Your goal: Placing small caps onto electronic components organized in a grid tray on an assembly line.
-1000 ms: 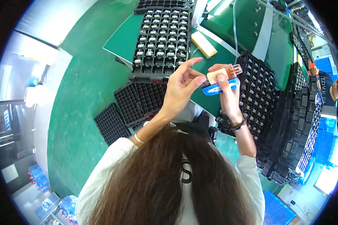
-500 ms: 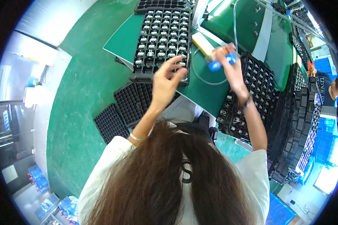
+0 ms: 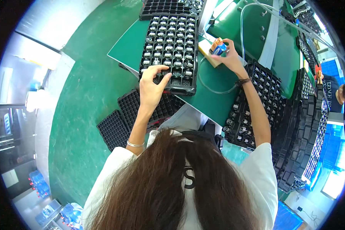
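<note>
A black compartment tray (image 3: 191, 82) with rows of small silver-white cylindrical parts lies on the green table. My left hand (image 3: 151, 86) hovers over its near left end, thumb and forefinger apart in a curve. Nothing shows between those fingers. Several cells by the fingertips hold no part; those under the hand are hidden. To the right, my right hand (image 3: 231, 57) grips a small blue-and-orange object (image 3: 218, 46), whose exact kind I cannot make out. It is held above a pale yellow block (image 3: 209, 54) lying beside the tray.
Another black tray (image 3: 157, 8) adjoins the far end. Filled black trays (image 3: 253, 103) stand at right, with a long stack (image 3: 299, 126) beyond. Dark trays (image 3: 114, 130) sit low at left. A clear tube (image 3: 214, 91) loops over the green table (image 3: 209, 103). Another person (image 3: 331, 90) is far right.
My left hand has moved left and slightly nearer, away from the tray's right column. My right hand has shifted slightly left and farther away with the blue-and-orange object, which now shows more sharply.
</note>
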Action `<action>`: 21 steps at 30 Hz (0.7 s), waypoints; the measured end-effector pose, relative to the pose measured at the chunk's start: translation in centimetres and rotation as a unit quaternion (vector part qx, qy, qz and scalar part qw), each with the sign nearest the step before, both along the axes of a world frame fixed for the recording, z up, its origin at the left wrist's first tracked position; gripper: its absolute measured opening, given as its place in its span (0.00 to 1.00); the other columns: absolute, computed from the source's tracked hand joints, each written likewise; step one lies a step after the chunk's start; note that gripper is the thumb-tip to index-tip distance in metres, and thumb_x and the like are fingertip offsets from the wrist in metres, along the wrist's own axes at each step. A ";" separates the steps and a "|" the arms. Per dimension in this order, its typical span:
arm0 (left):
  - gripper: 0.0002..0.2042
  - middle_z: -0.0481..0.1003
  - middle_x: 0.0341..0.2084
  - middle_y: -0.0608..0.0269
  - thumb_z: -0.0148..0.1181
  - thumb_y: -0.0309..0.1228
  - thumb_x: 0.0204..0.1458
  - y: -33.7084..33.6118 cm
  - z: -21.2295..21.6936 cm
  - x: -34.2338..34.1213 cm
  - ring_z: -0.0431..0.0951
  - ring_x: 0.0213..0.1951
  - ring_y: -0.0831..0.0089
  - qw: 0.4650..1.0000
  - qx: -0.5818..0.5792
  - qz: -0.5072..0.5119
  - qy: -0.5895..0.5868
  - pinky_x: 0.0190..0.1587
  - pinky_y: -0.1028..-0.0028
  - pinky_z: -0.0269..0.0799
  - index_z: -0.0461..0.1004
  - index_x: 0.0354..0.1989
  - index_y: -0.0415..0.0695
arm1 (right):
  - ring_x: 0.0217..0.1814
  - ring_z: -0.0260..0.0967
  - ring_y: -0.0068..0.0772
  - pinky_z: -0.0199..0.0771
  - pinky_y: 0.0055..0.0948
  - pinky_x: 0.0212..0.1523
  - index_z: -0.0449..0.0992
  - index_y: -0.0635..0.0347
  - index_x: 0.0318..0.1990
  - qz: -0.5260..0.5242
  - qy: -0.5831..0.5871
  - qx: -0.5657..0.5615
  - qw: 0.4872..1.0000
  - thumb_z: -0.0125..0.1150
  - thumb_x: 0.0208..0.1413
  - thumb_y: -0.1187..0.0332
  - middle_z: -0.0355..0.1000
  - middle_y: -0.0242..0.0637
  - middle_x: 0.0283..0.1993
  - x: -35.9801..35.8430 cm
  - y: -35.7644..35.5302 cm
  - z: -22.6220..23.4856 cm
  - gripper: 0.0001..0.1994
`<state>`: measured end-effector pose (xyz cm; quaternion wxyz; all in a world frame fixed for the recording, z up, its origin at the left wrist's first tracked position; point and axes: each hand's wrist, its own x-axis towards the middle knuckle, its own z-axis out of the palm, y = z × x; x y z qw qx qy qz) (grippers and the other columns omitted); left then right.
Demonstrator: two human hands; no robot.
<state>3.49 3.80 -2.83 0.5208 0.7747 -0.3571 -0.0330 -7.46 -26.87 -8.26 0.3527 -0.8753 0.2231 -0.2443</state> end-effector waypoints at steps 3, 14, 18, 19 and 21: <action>0.10 0.74 0.35 0.62 0.60 0.29 0.43 -0.5 -0.8 0.9 0.71 0.40 0.67 0.995 0.049 -0.022 -0.090 0.45 0.71 0.64 0.75 0.36 0.44 | 0.29 0.53 0.21 0.60 0.20 0.32 0.58 0.54 0.52 0.052 0.108 0.026 0.992 0.74 0.31 0.59 0.55 0.30 0.33 -2.6 -0.9 1.3 0.38; 0.11 0.71 0.35 0.59 0.62 0.29 0.41 -2.8 -1.0 -0.3 0.69 0.40 0.62 0.966 0.110 -0.208 -0.107 0.46 0.67 0.64 0.74 0.35 0.44 | 0.35 0.68 0.32 0.69 0.29 0.37 0.64 0.62 0.46 0.011 0.027 0.000 1.000 0.69 0.37 0.56 0.69 0.41 0.38 -1.9 0.8 1.3 0.31; 0.11 0.70 0.34 0.59 0.61 0.26 0.41 -3.1 -1.4 -0.5 0.70 0.39 0.61 0.963 0.128 -0.212 -0.105 0.45 0.67 0.64 0.74 0.36 0.43 | 0.37 0.69 0.44 0.69 0.34 0.37 0.64 0.65 0.44 -0.002 -0.024 -0.030 0.999 0.66 0.41 0.57 0.70 0.47 0.37 0.2 2.2 0.6 0.27; 0.11 0.70 0.34 0.59 0.60 0.25 0.41 -3.1 -1.6 -0.4 0.70 0.40 0.61 0.962 0.134 -0.210 -0.109 0.45 0.67 0.65 0.74 0.36 0.43 | 0.37 0.69 0.49 0.69 0.36 0.36 0.65 0.65 0.43 -0.004 -0.007 -0.067 0.998 0.65 0.42 0.58 0.70 0.50 0.37 0.3 2.2 0.6 0.25; 0.11 0.70 0.35 0.59 0.60 0.24 0.41 -3.0 -1.2 -0.3 0.70 0.40 0.61 0.965 0.122 -0.205 -0.112 0.45 0.68 0.65 0.73 0.36 0.43 | 0.36 0.68 0.54 0.68 0.38 0.35 0.65 0.67 0.40 -0.007 0.009 -0.047 0.999 0.63 0.43 0.60 0.69 0.53 0.34 0.2 2.2 0.5 0.21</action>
